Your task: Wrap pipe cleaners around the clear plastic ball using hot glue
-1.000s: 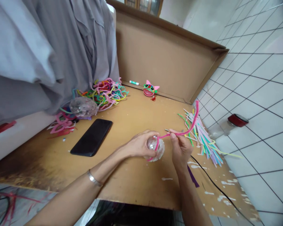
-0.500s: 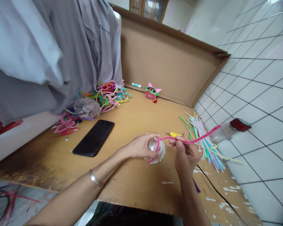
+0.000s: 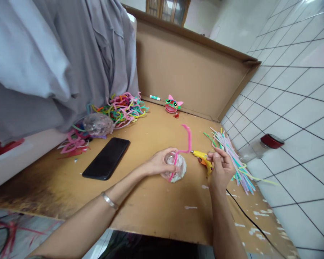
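Your left hand (image 3: 159, 163) is wrapped around the ball (image 3: 181, 169), which sits near the middle of the table (image 3: 156, 212); the thumb crosses its face. Take the ball as the centre of the clock, with twelve away from you. The ball is clear, with a rough white edge facing three o'clock. A pink stem (image 3: 189, 138) runs down across it, and its free end sticks out toward one o'clock, bending upright with the tip hooked over.

Your right hand (image 3: 221, 165) is at three o'clock, off the stem, with thumb and fingers drawn together right by the glue gun (image 3: 201, 155). You can't tell from this view whether those fingers pinch the gun. The yellow gun lies with its nozzle toward the ball, close to the stem. A black cord (image 3: 250, 216) trails off at four o'clock.

Beyond your right hand, a bundle (image 3: 232, 147) of pale stems lies at about two to three o'clock, with a red-lidded jar (image 3: 271, 141) farther out. At twelve, a small painted head (image 3: 171, 104) with pink ears sits before the cardboard (image 3: 186, 64), and a marker (image 3: 154, 97) lies just left of it. A tangle (image 3: 126, 104) of coloured stems is between ten and eleven, and the dark phone (image 3: 106, 158) lies at nine.
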